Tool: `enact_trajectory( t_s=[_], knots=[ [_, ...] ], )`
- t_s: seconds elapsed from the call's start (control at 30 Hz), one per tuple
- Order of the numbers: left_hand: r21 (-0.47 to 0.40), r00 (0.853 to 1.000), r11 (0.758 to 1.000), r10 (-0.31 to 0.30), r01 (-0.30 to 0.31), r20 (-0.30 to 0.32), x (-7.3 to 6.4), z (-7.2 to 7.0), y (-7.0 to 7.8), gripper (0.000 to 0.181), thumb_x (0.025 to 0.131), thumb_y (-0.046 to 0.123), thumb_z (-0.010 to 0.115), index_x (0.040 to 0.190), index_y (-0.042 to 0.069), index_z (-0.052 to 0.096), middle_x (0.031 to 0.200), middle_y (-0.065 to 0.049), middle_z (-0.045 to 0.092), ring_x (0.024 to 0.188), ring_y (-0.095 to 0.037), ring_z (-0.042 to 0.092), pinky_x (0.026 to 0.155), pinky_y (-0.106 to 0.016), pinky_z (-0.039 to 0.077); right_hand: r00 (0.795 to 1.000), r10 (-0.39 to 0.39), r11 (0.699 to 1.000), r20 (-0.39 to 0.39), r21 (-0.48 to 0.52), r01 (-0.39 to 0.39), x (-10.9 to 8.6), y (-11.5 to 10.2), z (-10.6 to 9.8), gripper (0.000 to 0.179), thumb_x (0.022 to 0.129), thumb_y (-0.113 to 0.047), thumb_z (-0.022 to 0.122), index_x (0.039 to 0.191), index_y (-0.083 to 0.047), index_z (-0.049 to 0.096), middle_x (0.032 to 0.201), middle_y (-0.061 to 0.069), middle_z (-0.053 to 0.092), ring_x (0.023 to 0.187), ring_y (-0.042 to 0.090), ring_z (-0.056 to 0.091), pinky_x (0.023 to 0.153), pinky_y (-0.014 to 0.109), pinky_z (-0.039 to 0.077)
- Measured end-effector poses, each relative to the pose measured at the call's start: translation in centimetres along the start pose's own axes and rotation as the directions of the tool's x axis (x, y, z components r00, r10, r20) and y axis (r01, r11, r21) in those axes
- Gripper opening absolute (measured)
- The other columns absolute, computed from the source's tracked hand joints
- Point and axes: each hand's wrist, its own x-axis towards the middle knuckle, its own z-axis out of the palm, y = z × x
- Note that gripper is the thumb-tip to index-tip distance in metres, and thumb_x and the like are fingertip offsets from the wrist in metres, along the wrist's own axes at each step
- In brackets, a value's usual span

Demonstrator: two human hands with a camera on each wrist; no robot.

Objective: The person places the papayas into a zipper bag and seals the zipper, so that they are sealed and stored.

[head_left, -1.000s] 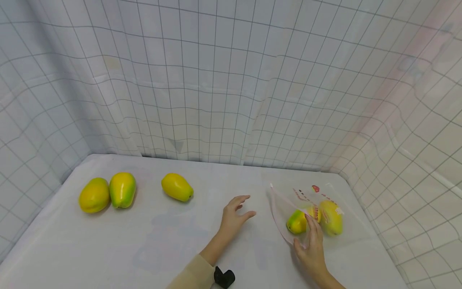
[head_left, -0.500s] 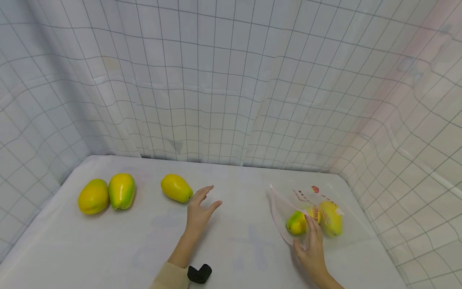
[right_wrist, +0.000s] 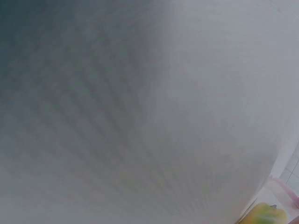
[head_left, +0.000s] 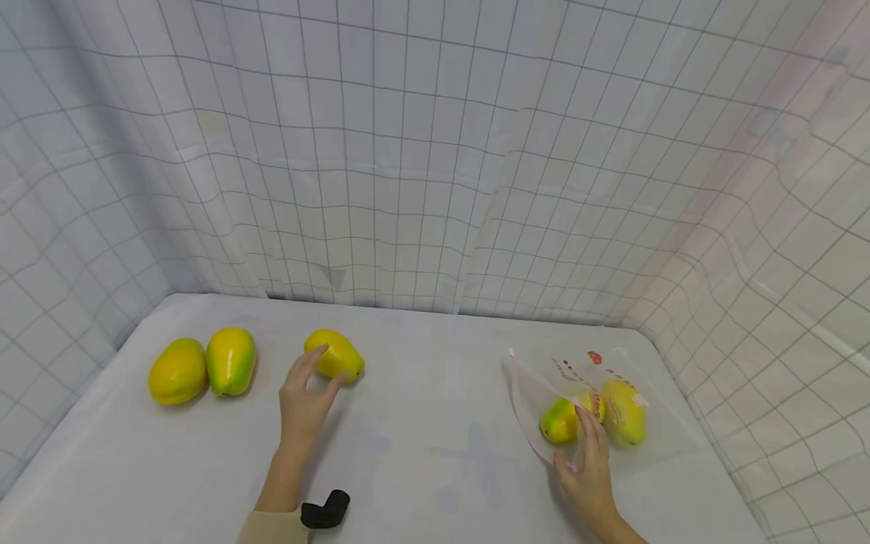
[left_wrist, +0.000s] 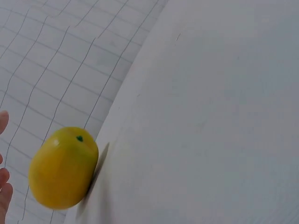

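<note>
My left hand [head_left: 307, 400] is beside a yellow papaya [head_left: 333, 355], its thumb and fingers spread at the near side. Whether they touch it is unclear. The left wrist view has a papaya [left_wrist: 64, 169] at lower left, with fingertips [left_wrist: 3, 186] at the edge, apart from it. My right hand [head_left: 590, 472] holds the pink-edged mouth of a clear plastic bag [head_left: 662, 412], thumb low and fingers at the upper edge. Inside lie a green-yellow papaya [head_left: 560, 420], partly behind the fingers, and another papaya [head_left: 625, 414]. The right wrist view barely catches a papaya [right_wrist: 265, 214] and the pink strip [right_wrist: 282, 189].
Two more papayas, a yellow one [head_left: 178, 372] and a greener one [head_left: 232, 361], sit side by side at the table's left. White cloth covers the table [head_left: 435, 378]. Grid-patterned curtains [head_left: 408, 189] enclose the back and sides.
My left hand has moved left across the table, from the middle to the lone papaya. My right hand and the bag have stayed in place.
</note>
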Motion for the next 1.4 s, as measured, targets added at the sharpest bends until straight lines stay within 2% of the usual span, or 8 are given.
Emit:
enact_trajectory(
  t_s=[0.2, 0.4, 0.6, 0.83, 1.0, 1.13, 1.3, 1.4],
  knots=[
    [0.028, 0.996, 0.999, 0.034, -0.032, -0.081, 0.6, -2.1, -1.3, 0.053, 0.062, -0.001, 0.081, 0.112, -0.004, 0.061, 0.113, -0.02, 0.059, 0.107, -0.035, 0.053, 0.095, -0.007, 0.032, 1.0, 0.026, 1.0, 0.01, -0.001, -0.026, -0.2, 0.1, -0.1, 0.087, 0.052, 0.02, 0.068, 0.131, 0.011, 0.035, 0.127, 0.028, 0.036, 0.127, 0.001, 0.023, 0.108, 0.012, 0.015],
    [0.11, 0.987, 0.994, 0.045, -0.028, -0.157, 1.3, -4.5, -2.6, 0.053, 0.062, -0.003, 0.08, 0.112, -0.002, 0.062, 0.112, -0.021, 0.061, 0.104, -0.038, 0.053, 0.096, -0.008, 0.031, 0.997, 0.067, 0.998, 0.037, 0.016, -0.068, -0.2, 0.1, -0.1, 0.085, 0.054, 0.018, 0.067, 0.132, 0.011, 0.033, 0.129, 0.028, 0.034, 0.128, 0.0, 0.021, 0.109, 0.014, 0.014],
    [0.176, 0.959, 0.983, 0.093, -0.047, -0.266, 1.8, -7.0, -3.5, 0.054, 0.06, -0.007, 0.079, 0.111, -0.006, 0.061, 0.107, -0.027, 0.059, 0.103, -0.043, 0.05, 0.101, -0.021, 0.034, 0.995, 0.083, 0.996, 0.051, 0.029, -0.085, -0.2, 0.1, -0.1, 0.084, 0.056, 0.016, 0.067, 0.133, 0.011, 0.033, 0.129, 0.028, 0.033, 0.128, 0.0, 0.021, 0.108, 0.013, 0.015],
    [0.211, 0.936, 0.975, 0.012, 0.067, -0.351, 2.3, -9.7, -4.3, 0.05, 0.067, -0.003, 0.076, 0.113, -0.006, 0.059, 0.113, -0.025, 0.057, 0.11, -0.039, 0.048, 0.101, -0.021, 0.033, 0.997, 0.066, 0.998, 0.047, 0.012, -0.066, -0.2, 0.1, -0.1, 0.084, 0.056, 0.017, 0.067, 0.132, 0.011, 0.033, 0.129, 0.028, 0.034, 0.128, 0.0, 0.021, 0.108, 0.013, 0.015],
    [0.212, 0.908, 0.968, -0.036, 0.136, -0.418, 2.5, -11.1, -5.2, 0.047, 0.07, -0.002, 0.075, 0.114, -0.005, 0.059, 0.114, -0.025, 0.056, 0.113, -0.037, 0.047, 0.104, -0.028, 0.032, 1.0, 0.014, 1.0, 0.014, 0.005, -0.014, -0.1, 0.1, 0.0, 0.088, 0.051, 0.021, 0.068, 0.132, 0.011, 0.034, 0.128, 0.029, 0.035, 0.128, 0.001, 0.022, 0.108, 0.012, 0.015],
    [0.207, 0.875, 0.96, -0.069, 0.189, -0.479, 2.6, -12.0, -5.8, 0.047, 0.071, 0.001, 0.075, 0.115, -0.003, 0.06, 0.115, -0.021, 0.058, 0.113, -0.033, 0.048, 0.102, -0.024, 0.033, 1.0, -0.012, 1.0, 0.001, 0.01, 0.012, 0.0, 0.1, 0.0, 0.089, 0.05, 0.022, 0.068, 0.131, 0.011, 0.034, 0.129, 0.028, 0.036, 0.128, 0.001, 0.023, 0.108, 0.012, 0.016],
    [0.166, 0.828, 0.939, -0.169, 0.3, -0.535, 2.5, -12.7, -6.5, 0.047, 0.072, 0.003, 0.075, 0.116, 0.001, 0.06, 0.119, -0.013, 0.057, 0.116, -0.02, 0.046, 0.102, -0.021, 0.031, 0.999, 0.029, 1.0, 0.02, 0.005, -0.029, 0.0, 0.0, 0.0, 0.089, 0.051, 0.022, 0.069, 0.132, 0.01, 0.034, 0.13, 0.026, 0.035, 0.127, 0.0, 0.022, 0.107, 0.011, 0.015],
    [0.139, 0.809, 0.93, -0.212, 0.339, -0.548, 2.4, -13.0, -6.9, 0.048, 0.072, 0.003, 0.074, 0.118, 0.002, 0.06, 0.121, -0.01, 0.055, 0.118, -0.017, 0.045, 0.103, -0.02, 0.03, 0.999, 0.033, 0.999, 0.02, 0.009, -0.033, 0.0, 0.0, 0.0, 0.088, 0.051, 0.022, 0.068, 0.132, 0.009, 0.034, 0.129, 0.027, 0.035, 0.126, 0.003, 0.024, 0.107, 0.011, 0.015]
  ],
)
